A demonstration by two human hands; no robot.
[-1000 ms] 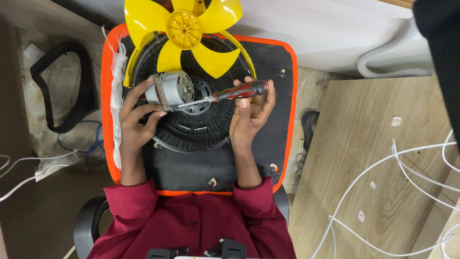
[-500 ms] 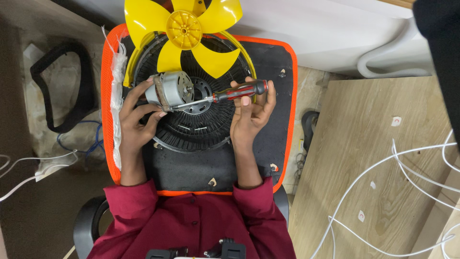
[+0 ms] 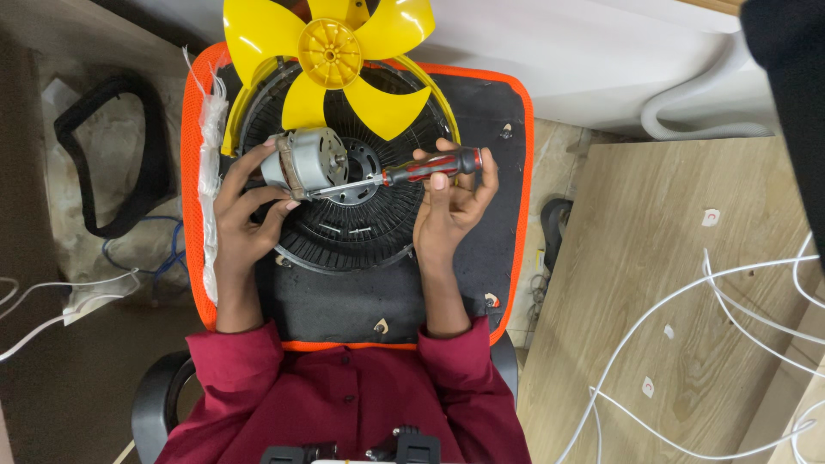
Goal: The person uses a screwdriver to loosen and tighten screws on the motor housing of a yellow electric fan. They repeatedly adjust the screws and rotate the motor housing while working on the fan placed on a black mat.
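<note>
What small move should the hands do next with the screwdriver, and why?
Probably turn the screwdriver. The right hand grips its red-black handle, its tip meets the grey motor, and the left hand steadies that motor above the black fan grille.

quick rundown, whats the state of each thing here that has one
left hand: gripping the silver electric motor
silver electric motor: held, lying sideways over the grille
right hand: gripping the red-handled screwdriver
red-handled screwdriver: near level, tip at the motor
yellow plastic fan blade: off the motor, lying at the grille's top edge
round black fan grille: lying flat on the orange-edged black panel
</note>
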